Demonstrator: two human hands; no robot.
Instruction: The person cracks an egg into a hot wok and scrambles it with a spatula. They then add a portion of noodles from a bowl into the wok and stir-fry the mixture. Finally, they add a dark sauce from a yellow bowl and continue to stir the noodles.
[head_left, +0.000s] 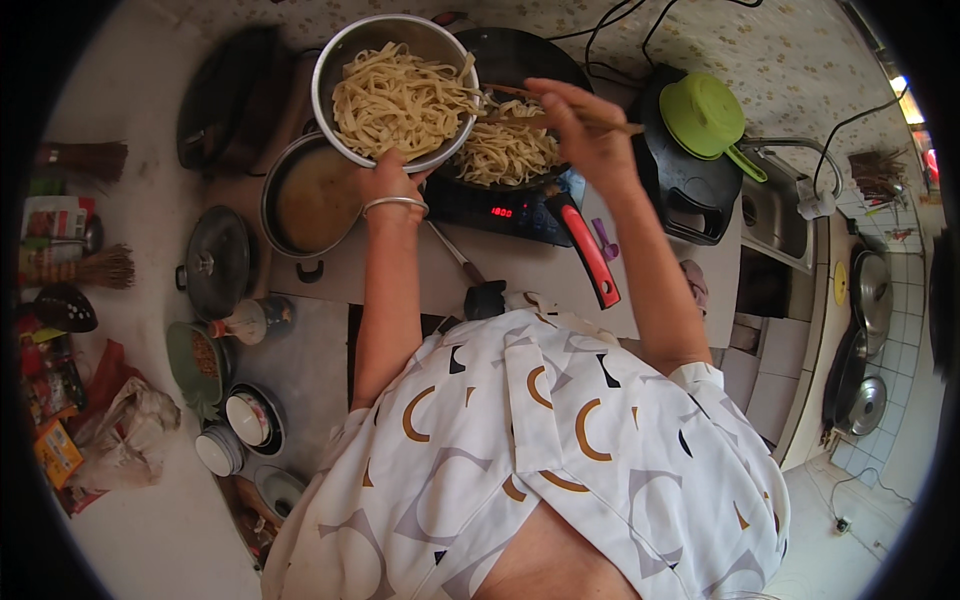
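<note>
My left hand (391, 174) grips the near rim of a steel bowl (321, 97), tilted towards a black wok (525, 52). Flat noodles (405, 101) fill much of the bowl. More noodles (506, 154) lie in the wok, which stands on an induction cooker (480, 212) with a lit red display. In my right hand (589, 135) is a pair of wooden chopsticks (517, 118), their tips at the bowl's right rim and over the wok. The wok's red and black handle (585, 247) points towards me.
Left of the cooker stands a pot of brownish liquid (315, 199), beside a dark lid (217, 262) and a bottle (255, 321). A ladle (454, 251) and a purple measuring spoon (604, 240) lie in front. At right are a green saucepan (701, 112) on a black appliance (694, 202) and a sink (780, 202).
</note>
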